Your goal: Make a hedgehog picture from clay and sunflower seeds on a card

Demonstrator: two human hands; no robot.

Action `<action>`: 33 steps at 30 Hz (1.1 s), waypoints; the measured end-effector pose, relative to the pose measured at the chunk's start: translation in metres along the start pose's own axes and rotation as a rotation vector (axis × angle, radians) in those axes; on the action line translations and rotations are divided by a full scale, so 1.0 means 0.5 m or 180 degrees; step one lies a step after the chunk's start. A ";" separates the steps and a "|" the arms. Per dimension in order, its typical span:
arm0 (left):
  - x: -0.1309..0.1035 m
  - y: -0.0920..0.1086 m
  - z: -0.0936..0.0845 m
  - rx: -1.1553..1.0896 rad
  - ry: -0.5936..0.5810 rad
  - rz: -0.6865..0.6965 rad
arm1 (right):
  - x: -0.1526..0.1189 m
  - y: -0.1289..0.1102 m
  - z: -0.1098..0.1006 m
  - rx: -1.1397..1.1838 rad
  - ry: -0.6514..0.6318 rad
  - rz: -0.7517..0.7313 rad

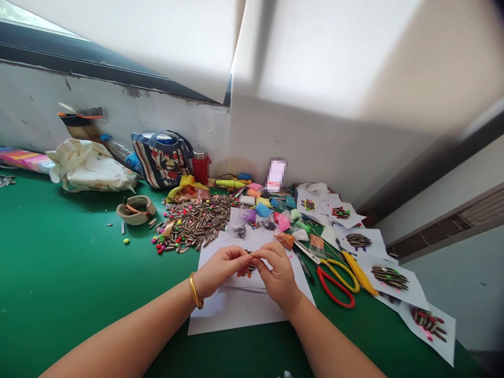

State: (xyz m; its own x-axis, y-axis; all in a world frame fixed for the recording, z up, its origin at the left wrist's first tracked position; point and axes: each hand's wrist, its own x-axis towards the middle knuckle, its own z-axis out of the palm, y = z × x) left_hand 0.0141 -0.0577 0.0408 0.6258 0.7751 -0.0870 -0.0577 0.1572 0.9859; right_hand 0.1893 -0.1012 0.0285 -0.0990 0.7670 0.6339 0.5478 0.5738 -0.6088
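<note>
Both hands meet over a stack of white paper point(252, 310). My left hand point(222, 268), with a gold bangle point(192, 290) on its wrist, is closed, thumb and forefinger pinched. The fingertips of my right hand point(277, 273) are pinched right against the left ones. Whatever they pinch is small and mostly hidden by the fingers. Just below the fingertips shows a dark striped piece point(252, 268) with orange bits; I cannot tell whether it is held or lies on the paper. Beyond the paper spreads a pile of striped sunflower seeds point(200, 220) mixed with small coloured balls.
Right of the paper lie scissors point(334, 281) with red and yellow handles, a yellow utility knife point(359, 273) and a black pen point(304, 268). Bagged coloured clay point(282, 221) sits behind. Seed pictures point(389, 276) line the right edge. A tape ring point(136, 210) and bags point(161, 157) stand left.
</note>
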 end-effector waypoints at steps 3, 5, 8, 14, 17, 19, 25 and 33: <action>-0.002 0.003 0.003 0.0029 0.0057 0.0042 | 0.001 -0.003 -0.001 0.0031 -0.0087 -0.0047; -0.003 0.004 0.005 0.0033 0.0063 0.0044 | 0.001 -0.005 -0.002 0.0043 -0.0100 -0.0048; -0.003 0.003 0.005 0.0065 -0.0013 -0.0008 | 0.002 -0.006 -0.003 0.0054 -0.0056 -0.0074; -0.001 0.002 0.001 -0.0002 -0.0091 -0.0094 | 0.003 -0.007 -0.003 0.0045 -0.0085 -0.0130; -0.001 0.007 0.002 -0.0102 0.0008 -0.0083 | 0.003 -0.008 -0.002 0.0080 -0.0075 -0.0097; -0.001 0.008 0.002 -0.0133 0.0024 -0.0040 | 0.002 -0.007 -0.001 0.0105 -0.0042 -0.0095; 0.000 0.006 -0.001 0.0031 -0.0037 -0.0025 | 0.000 -0.003 0.001 0.0094 -0.0003 -0.0140; 0.001 0.004 0.005 0.0075 0.0077 -0.0045 | 0.001 -0.010 0.000 0.0102 -0.0002 0.0012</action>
State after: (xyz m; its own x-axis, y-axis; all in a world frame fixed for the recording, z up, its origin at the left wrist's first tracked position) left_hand 0.0164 -0.0585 0.0433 0.6073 0.7876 -0.1039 -0.0307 0.1540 0.9876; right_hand 0.1864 -0.1038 0.0318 -0.0974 0.7694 0.6313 0.5212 0.5798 -0.6262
